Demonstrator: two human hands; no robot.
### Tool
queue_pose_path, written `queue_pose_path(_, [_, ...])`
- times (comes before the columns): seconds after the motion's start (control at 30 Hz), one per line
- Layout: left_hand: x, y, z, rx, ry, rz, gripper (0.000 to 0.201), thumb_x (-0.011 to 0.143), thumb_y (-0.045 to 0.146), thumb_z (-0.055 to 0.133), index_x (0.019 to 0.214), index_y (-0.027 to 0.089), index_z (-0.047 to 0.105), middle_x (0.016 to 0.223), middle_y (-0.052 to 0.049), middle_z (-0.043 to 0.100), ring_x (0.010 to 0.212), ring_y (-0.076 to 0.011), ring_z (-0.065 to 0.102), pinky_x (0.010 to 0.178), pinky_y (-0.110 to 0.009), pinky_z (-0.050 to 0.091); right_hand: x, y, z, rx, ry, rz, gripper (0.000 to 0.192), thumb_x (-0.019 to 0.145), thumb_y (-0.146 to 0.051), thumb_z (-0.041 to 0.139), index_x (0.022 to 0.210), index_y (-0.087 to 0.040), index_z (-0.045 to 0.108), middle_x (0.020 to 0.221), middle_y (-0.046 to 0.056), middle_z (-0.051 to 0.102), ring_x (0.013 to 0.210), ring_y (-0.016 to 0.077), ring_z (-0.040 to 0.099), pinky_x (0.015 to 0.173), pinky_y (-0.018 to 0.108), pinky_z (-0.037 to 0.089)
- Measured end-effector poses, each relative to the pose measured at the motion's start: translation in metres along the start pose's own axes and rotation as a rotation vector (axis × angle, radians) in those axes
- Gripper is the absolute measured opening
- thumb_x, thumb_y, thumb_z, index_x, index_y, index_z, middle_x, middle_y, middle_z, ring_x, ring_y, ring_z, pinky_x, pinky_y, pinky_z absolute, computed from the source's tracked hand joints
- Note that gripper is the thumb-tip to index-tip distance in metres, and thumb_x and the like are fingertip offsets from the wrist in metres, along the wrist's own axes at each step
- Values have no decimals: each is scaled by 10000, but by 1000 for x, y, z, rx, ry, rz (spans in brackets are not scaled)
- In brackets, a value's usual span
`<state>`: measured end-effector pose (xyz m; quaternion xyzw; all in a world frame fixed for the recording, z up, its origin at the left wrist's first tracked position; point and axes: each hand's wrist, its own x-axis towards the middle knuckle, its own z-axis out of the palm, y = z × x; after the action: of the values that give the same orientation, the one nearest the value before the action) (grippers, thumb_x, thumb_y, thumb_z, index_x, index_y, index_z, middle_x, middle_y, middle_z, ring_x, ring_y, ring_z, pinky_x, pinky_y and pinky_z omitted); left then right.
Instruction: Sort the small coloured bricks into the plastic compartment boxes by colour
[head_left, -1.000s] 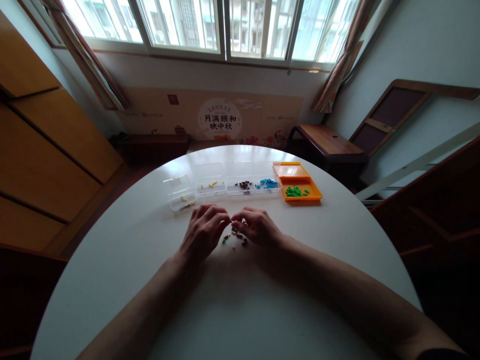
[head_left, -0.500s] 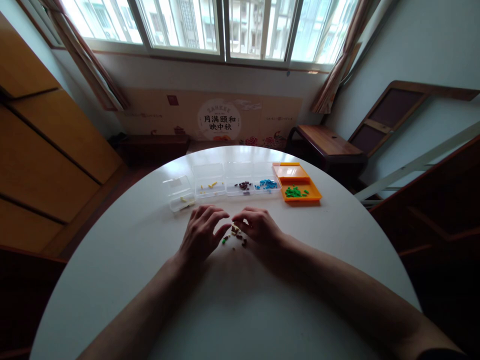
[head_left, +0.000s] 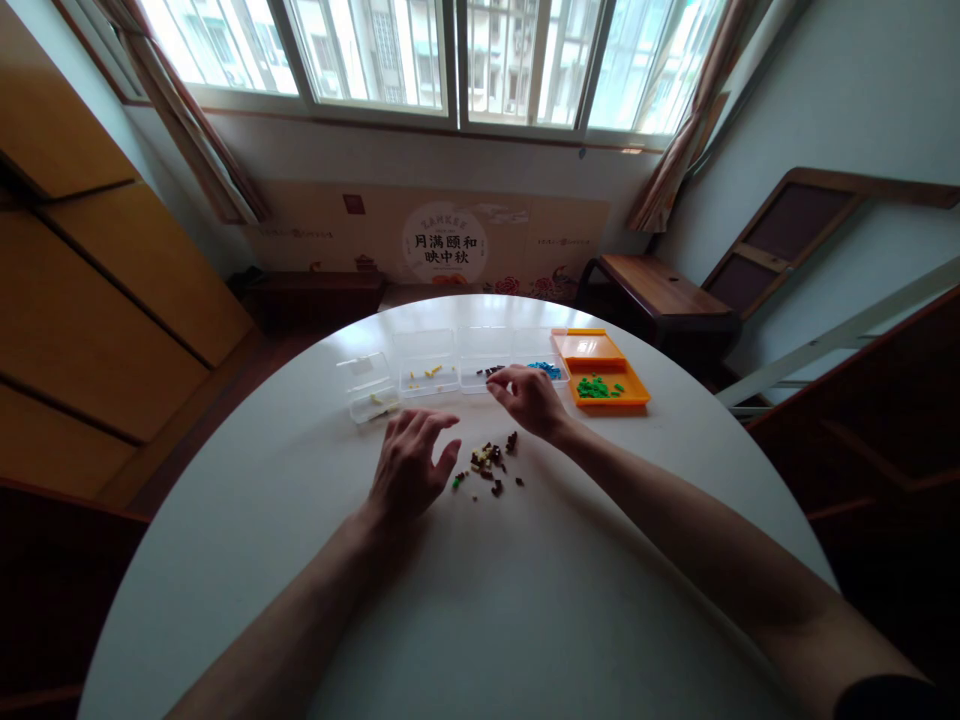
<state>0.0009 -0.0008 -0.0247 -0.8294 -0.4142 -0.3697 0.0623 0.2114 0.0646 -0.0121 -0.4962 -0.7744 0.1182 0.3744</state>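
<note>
1. Left hand (head_left: 409,470) rests flat on the white bench (head_left: 480,600), fingers spread, holding nothing.
2. Just right of it: loose pile of small pieces (head_left: 491,462), mostly dark brown, some cream, one green, lying on the bench.
3. Right hand (head_left: 529,398) sits beyond the pile, fingertips pinched over the clear box of brown pieces (head_left: 480,372); cannot tell if it holds a piece.
4. Far row: clear boxes, then orange tray (head_left: 604,375) with green pieces.

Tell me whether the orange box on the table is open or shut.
Open. The orange box lies with its lid folded back flat behind it, and loose green pieces show inside the near half.
</note>
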Motion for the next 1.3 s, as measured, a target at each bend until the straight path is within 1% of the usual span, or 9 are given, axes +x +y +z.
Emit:
queue_pose_path(0.1, [-1, -2, -1, -20, -36, -14, 112, 851, 188, 562, 960, 183, 588, 915, -52, 646, 934, -229, 556, 865, -402, 425, 20, 6, -2, -8, 78, 102, 197, 850, -210, 590, 989, -158, 718, 882, 62, 706, 665, 145, 588, 703, 287, 453])
queue_pose_path(0.2, [-1, -5, -2, -61, -94, -44, 149, 815, 96, 524, 886, 191, 612, 930, -46, 647, 955, -224, 541, 888, -412, 415, 21, 8, -4, 23, 137, 146, 224, 835, -219, 600, 1023, -160, 706, 870, 49, 700, 633, 132, 569, 703, 286, 463])
queue_pose_path(0.37, [-1, -13, -6, -170, -234, -87, 220, 719, 28, 502, 734, 204, 632, 937, -31, 638, 993, -222, 512, 932, -436, 393, -9, 9, -3, 105, 146, 89, 161, 825, -220, 590, 909, -168, 718, 801, 35, 681, 574, 109, 513, 644, 260, 454])
queue_pose_path(0.53, [2, -10, -11, -294, -444, -51, 193, 708, 86, 548, 720, 236, 670, 934, -11, 630, 985, -206, 503, 932, -390, 409, -33, 12, -5, 143, 117, 34, 149, 832, -214, 581, 892, -172, 711, 754, 18, 643, 553, 98, 470, 608, 243, 434])
queue_pose_path(0.6, [4, -7, -13, -304, -489, -41, 186, 707, 94, 556, 731, 239, 670, 958, -9, 626, 1000, -206, 497, 935, -384, 408, -38, 13, -6, 154, 120, 24, 146, 838, -216, 578, 892, -171, 707, 758, 18, 639, 558, 98, 470, 602, 239, 428])
queue_pose_path(0.87, [5, -1, -12, -253, -458, 24, 161, 764, 124, 559, 748, 249, 659, 923, -17, 623, 937, -202, 498, 884, -393, 413, -49, 8, -4, 139, 76, -14, 135, 846, -205, 577, 881, -176, 704, 793, 28, 652, 596, 109, 506, 623, 238, 431])
queue_pose_path(1.07, [7, -1, -15, -269, -498, 48, 107, 729, 130, 569, 757, 223, 613, 929, -19, 622, 939, -205, 507, 883, -389, 397, -52, 4, -2, 118, 53, -43, 140, 854, -198, 568, 880, -181, 704, 789, 22, 656, 602, 109, 522, 640, 236, 431])
queue_pose_path(1.17, [8, 0, -14, -212, -513, 92, 72, 712, 152, 591, 740, 218, 595, 888, -16, 621, 900, -201, 516, 858, -375, 394, -53, 4, -2, 114, 45, -62, 143, 857, -193, 565, 885, -180, 705, 786, 23, 655, 612, 109, 535, 646, 232, 432])
queue_pose_path(1.3, [7, 2, -11, -141, -527, 117, 33, 752, 183, 593, 748, 216, 586, 892, -19, 623, 886, -201, 517, 850, -378, 380, -54, 3, -1, 108, 39, -75, 141, 855, -183, 569, 885, -178, 706, 777, 20, 654, 617, 107, 539, 643, 223, 429])
